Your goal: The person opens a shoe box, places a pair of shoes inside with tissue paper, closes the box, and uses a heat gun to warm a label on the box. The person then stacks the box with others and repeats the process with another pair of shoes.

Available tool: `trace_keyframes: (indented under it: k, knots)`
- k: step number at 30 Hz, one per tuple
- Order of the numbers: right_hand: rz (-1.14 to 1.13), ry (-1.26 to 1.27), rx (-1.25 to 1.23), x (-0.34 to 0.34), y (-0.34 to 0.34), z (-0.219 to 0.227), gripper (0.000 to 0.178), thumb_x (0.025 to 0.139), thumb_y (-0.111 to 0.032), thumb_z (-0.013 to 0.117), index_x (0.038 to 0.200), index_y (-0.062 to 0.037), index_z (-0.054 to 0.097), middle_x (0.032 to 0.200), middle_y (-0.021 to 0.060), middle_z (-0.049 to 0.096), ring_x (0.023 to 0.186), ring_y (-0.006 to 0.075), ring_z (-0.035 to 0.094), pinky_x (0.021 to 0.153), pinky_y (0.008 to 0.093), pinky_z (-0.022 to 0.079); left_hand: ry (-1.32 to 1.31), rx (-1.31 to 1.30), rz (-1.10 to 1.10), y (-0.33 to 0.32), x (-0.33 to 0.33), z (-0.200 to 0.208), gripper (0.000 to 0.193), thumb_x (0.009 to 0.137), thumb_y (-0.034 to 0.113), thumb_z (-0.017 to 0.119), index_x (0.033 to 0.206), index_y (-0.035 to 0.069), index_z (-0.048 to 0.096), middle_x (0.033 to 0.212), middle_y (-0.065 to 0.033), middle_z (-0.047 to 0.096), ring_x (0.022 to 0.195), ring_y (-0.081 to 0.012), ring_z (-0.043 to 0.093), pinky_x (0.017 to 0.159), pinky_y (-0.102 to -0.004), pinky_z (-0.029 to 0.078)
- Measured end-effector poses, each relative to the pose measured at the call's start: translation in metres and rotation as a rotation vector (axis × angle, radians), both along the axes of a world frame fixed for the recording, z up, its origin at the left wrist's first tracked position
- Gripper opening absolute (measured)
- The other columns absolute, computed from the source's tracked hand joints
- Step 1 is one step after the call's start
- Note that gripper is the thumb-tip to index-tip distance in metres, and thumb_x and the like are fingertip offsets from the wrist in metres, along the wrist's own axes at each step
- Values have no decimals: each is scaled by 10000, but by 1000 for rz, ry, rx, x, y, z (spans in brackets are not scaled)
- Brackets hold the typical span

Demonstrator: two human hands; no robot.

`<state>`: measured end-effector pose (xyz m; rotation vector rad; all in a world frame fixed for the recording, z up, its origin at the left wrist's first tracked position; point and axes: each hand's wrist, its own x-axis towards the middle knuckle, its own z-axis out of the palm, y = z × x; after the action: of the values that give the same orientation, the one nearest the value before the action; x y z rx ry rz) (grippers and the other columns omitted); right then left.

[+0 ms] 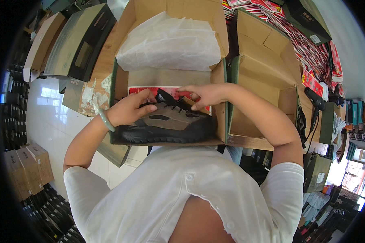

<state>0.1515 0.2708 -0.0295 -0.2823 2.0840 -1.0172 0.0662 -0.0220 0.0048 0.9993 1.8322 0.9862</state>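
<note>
A brown and black lace-up shoe [166, 120] lies on its side in an open shoebox [220, 89], along the edge nearest me. My left hand [134, 107] is closed over its heel and collar end, with the thumb along the upper. On the other side, my right hand [205, 95] has its thumb and fingers bent around the lace area and the far edge of the shoe. Partly hidden behind the shoe is a red printed card [138, 90]. White tissue paper [166, 42] is folded back over the box's raised lid.
A second open shoebox [263, 77] stands to the right. Closed green boxes [79, 44] are stacked at the left. Many red printed leaflets [300, 52] are piled at the far right, near a black handheld device [314, 98] with a cord. Brown cartons [28, 166] stand on the floor.
</note>
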Motion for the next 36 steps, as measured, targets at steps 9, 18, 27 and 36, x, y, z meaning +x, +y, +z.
trace_keyframes:
  k: [9,18,27,36]
  knots:
    - [-174,701,408,3,-23,5,233,848,-141,622,1072,-114,681,956,146,690,969,375,601,838,484,446,507,-157,-140,-12,2,-2,256,964,268,568,1153,96,557,1022,-168,641,1029,-370,595,968,-458,377]
    - [-329,388,515,-8,-27,-11,360,896,-231,637,1233,-104,622,1195,187,615,1192,377,534,961,471,461,882,-314,-177,5,15,10,314,932,316,591,1136,77,585,1025,-178,587,1005,-371,575,914,-468,406]
    - [-893,998,386,125,58,123,387,915,-245,664,1276,-117,607,1254,155,618,1129,273,619,955,353,492,709,2,-114,83,18,-10,411,943,301,581,1254,36,535,1134,-184,584,1068,-364,562,913,-474,439]
    - [-1575,400,1371,417,274,22,757,812,-452,757,1366,-13,486,1220,214,610,1109,305,611,860,388,516,447,-430,-614,123,17,-37,566,1047,416,244,1469,62,372,1524,-194,340,1396,-352,340,1174,-507,172]
